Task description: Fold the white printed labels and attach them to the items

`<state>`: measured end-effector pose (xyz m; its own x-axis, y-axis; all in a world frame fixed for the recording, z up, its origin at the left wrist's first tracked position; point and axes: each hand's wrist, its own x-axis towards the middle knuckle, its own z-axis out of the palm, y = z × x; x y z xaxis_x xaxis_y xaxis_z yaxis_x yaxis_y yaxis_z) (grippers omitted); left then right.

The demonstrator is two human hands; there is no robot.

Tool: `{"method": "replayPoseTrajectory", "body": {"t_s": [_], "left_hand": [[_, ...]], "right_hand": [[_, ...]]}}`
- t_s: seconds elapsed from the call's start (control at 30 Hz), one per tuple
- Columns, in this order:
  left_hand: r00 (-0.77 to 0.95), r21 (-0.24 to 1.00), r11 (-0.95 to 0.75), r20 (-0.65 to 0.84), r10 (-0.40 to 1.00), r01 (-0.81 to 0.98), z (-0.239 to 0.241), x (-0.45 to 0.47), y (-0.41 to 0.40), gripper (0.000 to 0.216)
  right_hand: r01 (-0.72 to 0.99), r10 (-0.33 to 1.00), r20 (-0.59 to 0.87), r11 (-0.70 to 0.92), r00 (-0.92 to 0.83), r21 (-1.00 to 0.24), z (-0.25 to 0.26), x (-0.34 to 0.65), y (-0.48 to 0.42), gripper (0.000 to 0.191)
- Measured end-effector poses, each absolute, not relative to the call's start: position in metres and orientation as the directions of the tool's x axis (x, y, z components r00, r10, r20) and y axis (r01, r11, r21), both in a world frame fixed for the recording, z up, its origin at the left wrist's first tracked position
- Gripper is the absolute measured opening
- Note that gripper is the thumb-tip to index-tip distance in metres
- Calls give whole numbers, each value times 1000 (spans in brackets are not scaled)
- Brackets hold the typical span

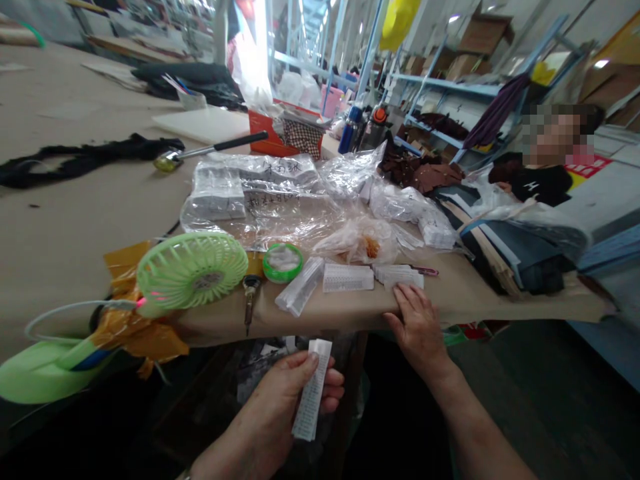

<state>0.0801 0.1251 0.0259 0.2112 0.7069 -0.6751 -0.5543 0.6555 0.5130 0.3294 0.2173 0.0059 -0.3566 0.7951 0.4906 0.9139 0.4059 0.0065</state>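
Note:
Below the table's front edge, my left hand (286, 393) is closed around a narrow stack of white printed labels (313, 393), with the thumb pressed on top. My right hand (417, 323) reaches onto the table, fingers stretched and thumb apart. Its fingertips touch the lower edge of a fanned group of white printed labels (395, 273). Left of that group lies another flat row of printed labels (349, 278). Beside it is a clear plastic sleeve (301, 287). A small dark pink tool (427, 271) lies partly behind the fanned labels.
A green fan (193, 270) is taped at the front edge. Next to it are a soldering-iron-like tool (249, 300) and a green round tub (283, 262). Plastic bags (280, 207) and a hammer (210, 148) lie behind. Dark material (530, 247) is piled right, near a person (540, 177).

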Motion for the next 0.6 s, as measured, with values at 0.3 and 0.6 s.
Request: {"method": "replayPoseTrajectory", "body": {"t_s": [0.3, 0.6], "left_hand": [[163, 532, 660, -700, 695, -530, 26, 78, 126, 11], [158, 531, 662, -705, 692, -529, 24, 77, 123, 13]], "right_hand": [[846, 771, 532, 504, -350, -174, 16, 344, 224, 47], [831, 737, 536, 545, -412, -110, 11, 344, 220, 28]]}}
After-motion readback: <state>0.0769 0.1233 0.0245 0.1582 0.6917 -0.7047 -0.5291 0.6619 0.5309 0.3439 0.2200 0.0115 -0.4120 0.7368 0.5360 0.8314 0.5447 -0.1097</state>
